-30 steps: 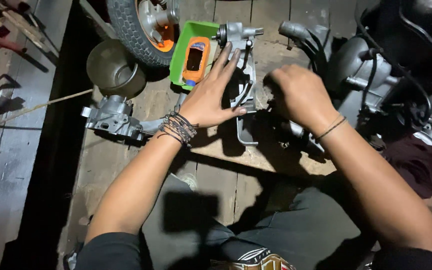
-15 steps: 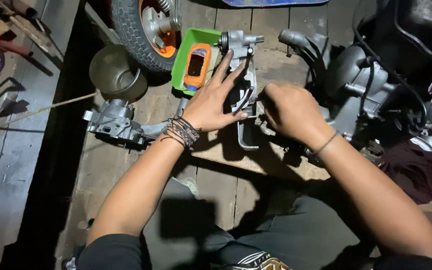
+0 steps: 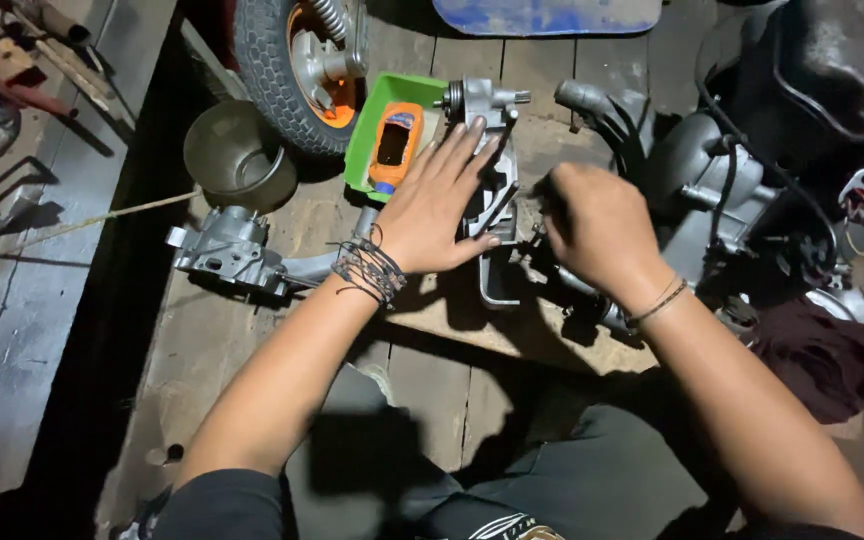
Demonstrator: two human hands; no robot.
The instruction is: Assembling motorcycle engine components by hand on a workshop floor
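My left hand [image 3: 439,200] lies flat with fingers spread on a grey metal engine casing [image 3: 493,150], which rests on a wooden board [image 3: 472,320]. My right hand [image 3: 597,225] is curled into a fist just right of the casing, its fingers closed around something I cannot make out. Dark cord bracelets circle my left wrist and a thin band my right. A dark engine block [image 3: 752,170] with hoses stands right of my right hand.
A green tray [image 3: 367,150] with an orange device [image 3: 395,145] sits behind my left hand. A tyre with an orange hub [image 3: 297,70], a round metal bowl [image 3: 237,155] and another grey casing part [image 3: 232,250] lie to the left. A dark red rag [image 3: 827,360] is at right.
My right hand has shifted left, closer to the casing. My left hand stays pressed on the casing. The view has moved in slightly.
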